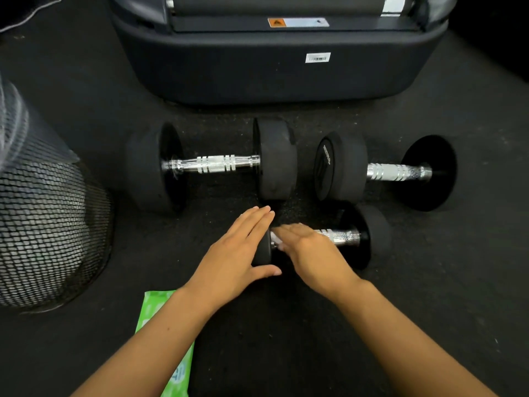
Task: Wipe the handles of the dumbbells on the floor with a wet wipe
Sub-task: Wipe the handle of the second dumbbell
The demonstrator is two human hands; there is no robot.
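We see black dumbbells [211, 164] with ridged chrome handles [213, 164], a green-and-white wipes pack [169, 345] at seven o'clock, black mesh bin [48, 224] at nine.

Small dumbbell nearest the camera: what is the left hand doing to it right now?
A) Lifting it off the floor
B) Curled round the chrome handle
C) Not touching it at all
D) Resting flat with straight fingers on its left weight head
D: the left hand lies with fingers straight over the left weight head of the small dumbbell, while the right hand covers the handle with a white wipe under it.
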